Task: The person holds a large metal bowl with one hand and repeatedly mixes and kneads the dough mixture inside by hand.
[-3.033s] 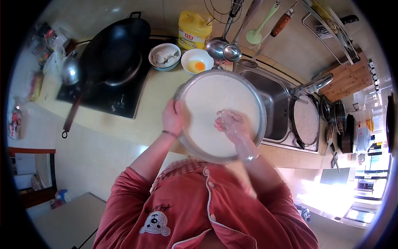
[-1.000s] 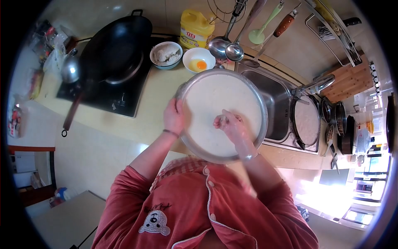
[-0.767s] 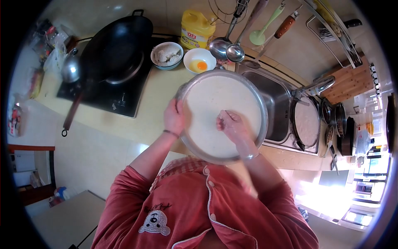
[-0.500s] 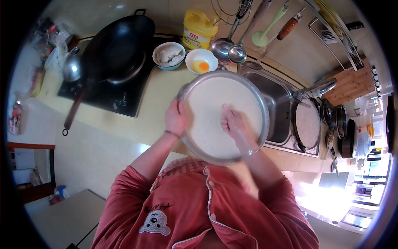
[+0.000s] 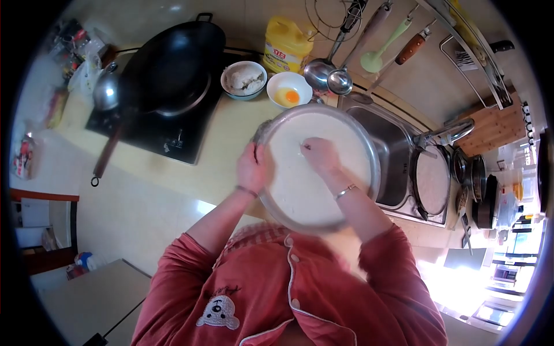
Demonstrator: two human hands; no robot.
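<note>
A large round metal basin [image 5: 374, 173] full of white liquid stands at the counter's edge in front of me. My left hand [image 5: 252, 167] grips its left rim, with the fingers wrapped over the edge. My right hand [image 5: 320, 155] is over the middle of the basin, its fingertips dipped in the white liquid and closed together; whatever they hold, if anything, is hidden. Behind the basin stand a white bowl [image 5: 276, 85] with a raw egg [image 5: 292, 96] and a bowl [image 5: 225, 82] with a white, flour-like mass [image 5: 245, 79].
A black wok [image 5: 167, 63] sits on the induction cooktop [image 5: 182, 135] at the left. A yellow jug [image 5: 284, 43] is behind the bowls, below hanging ladles [image 5: 319, 74]. To the right are a steel sink [image 5: 389, 150], a faucet [image 5: 444, 132] and a round pan with white contents [image 5: 431, 180].
My right hand has moved up and slightly left in the basin and now reaches into the liquid with its back turned up. My left hand stays on the rim. The view has shifted slightly.
</note>
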